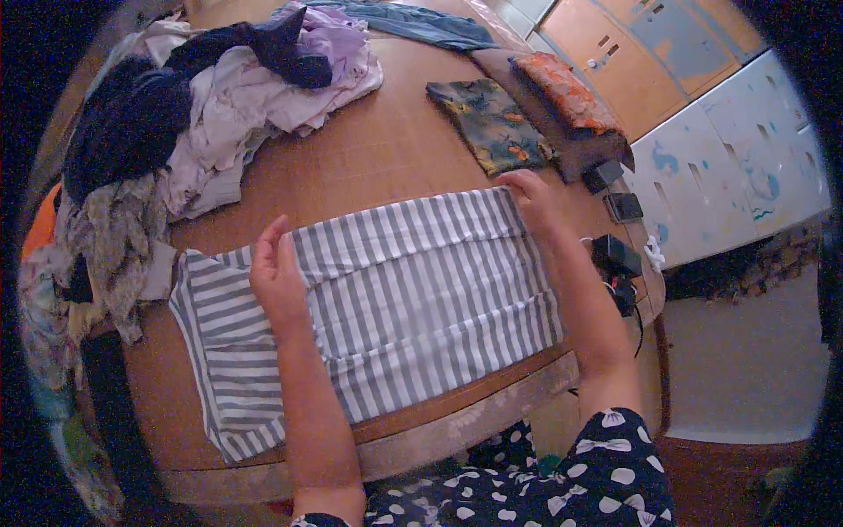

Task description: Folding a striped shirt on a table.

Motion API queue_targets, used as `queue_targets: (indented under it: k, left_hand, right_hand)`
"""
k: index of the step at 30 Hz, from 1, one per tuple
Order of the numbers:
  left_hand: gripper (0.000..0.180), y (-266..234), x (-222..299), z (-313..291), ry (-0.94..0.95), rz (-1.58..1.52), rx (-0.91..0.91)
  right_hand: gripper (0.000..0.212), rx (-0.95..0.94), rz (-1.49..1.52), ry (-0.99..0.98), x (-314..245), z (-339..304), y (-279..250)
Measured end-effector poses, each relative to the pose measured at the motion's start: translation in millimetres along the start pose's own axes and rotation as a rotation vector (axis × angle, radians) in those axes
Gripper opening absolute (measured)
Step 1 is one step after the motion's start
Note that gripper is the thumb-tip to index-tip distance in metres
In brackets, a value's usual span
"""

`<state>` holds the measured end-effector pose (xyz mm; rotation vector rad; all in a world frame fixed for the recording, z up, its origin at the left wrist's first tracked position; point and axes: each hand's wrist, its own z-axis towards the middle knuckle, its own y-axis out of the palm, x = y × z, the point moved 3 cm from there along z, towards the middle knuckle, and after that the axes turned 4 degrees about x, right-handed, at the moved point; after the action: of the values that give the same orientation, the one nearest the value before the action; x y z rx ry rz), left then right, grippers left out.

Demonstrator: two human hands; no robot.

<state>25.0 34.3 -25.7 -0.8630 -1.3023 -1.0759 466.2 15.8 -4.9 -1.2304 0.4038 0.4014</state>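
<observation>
A grey-and-white striped garment (421,307) lies folded lengthwise across the table in front of me. Its wider end, with stripes running the other way, spreads to the left. My left hand (283,277) rests on its left part, fingers stretched toward the far edge, and I see no grip on the cloth. At the far right corner, my right hand (529,200) has its fingers closed on the cloth's edge, with the forearm running along the right end.
A heap of loose clothes (219,114) covers the table's far left. Beyond my right hand lie a folded camouflage-patterned cloth (492,123) and an orange patterned cloth (571,92). Black adapters (616,256) with cords line the right edge. Painted cabinets (711,158) stand beyond.
</observation>
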Motion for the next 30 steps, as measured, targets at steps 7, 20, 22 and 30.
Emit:
queue_targets:
  k: [7, 20, 22, 30]
  left_hand:
    - [0.027, -0.5, 2.9, 0.7, 0.017, 0.026, 0.004]
    - [0.026, 1.8, 3.0, -1.0, 0.015, -0.035, -0.007]
    - [0.026, 1.4, 1.2, -0.6, 0.016, -0.005, -0.008]
    - [0.026, -1.3, -1.2, 1.1, 0.003, 0.005, -0.009]
  right_hand:
    - [0.009, -0.335, -0.462, -0.135, -50.7, 37.3, -7.7]
    - [0.016, -0.405, 0.302, 0.399, 7.7, 19.3, -27.2]
    - [0.016, -0.336, 0.284, 0.385, 0.9, 16.7, -26.7]
    - [0.021, -0.046, -0.231, 0.282, -27.1, -2.3, -19.1]
